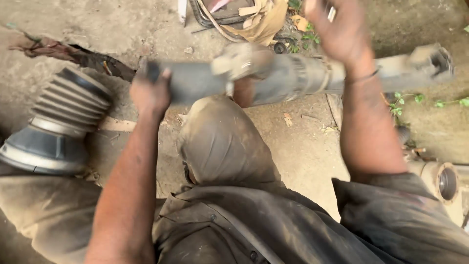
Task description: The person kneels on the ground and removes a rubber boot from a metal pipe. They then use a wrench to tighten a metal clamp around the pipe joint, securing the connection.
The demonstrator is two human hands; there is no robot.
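A long, dirty grey metal shaft [298,73] lies across my raised knee, running from left to right. My left hand [150,93] grips its dark left end. My right hand [339,29] is raised above the shaft's middle, blurred by motion, with a small pale object partly visible between its fingers. The shaft's right end [435,61] has a flanged head.
A black ribbed rubber boot [58,122] rests on my left thigh. A rusty flanged pipe fitting [442,181] lies at the right. Scrap cloth and a tray [244,17] sit at the top on the cracked concrete ground, with small weeds [408,100] to the right.
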